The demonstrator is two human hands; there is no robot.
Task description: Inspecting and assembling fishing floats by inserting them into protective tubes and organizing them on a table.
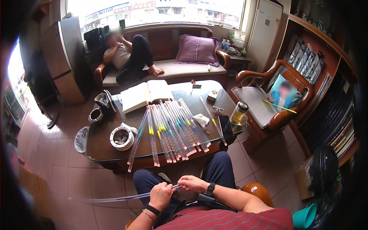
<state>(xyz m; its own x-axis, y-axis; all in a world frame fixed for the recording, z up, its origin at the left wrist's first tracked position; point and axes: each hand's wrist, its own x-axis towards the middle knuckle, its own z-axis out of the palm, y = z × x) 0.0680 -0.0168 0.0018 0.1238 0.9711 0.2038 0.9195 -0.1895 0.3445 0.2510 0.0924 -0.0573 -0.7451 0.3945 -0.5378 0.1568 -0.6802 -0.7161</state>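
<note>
A glass-topped wooden coffee table (101, 145) stands before the seated person, the largest thing within reach. A fanned pile of slender transparent tubes (173, 134) with yellow, teal and pink parts lies across it, its near ends jutting over the edge. One separate tube (213, 120) lies to the right of the pile. The long clear tube (115, 199) being worked is off the table, held above the lap and stretching away to the person's left, its far end blurred. The left hand (161, 194) wraps it, fingers curled shut around it near its right end. The right hand (194, 184) pinches that end, thumb and fingertips together on it. The step in hand seems to be work on this end; whether it is opening or closing cannot be told. The next move probably calls for a firm left hold and small, careful right-hand fingertip motion.
</note>
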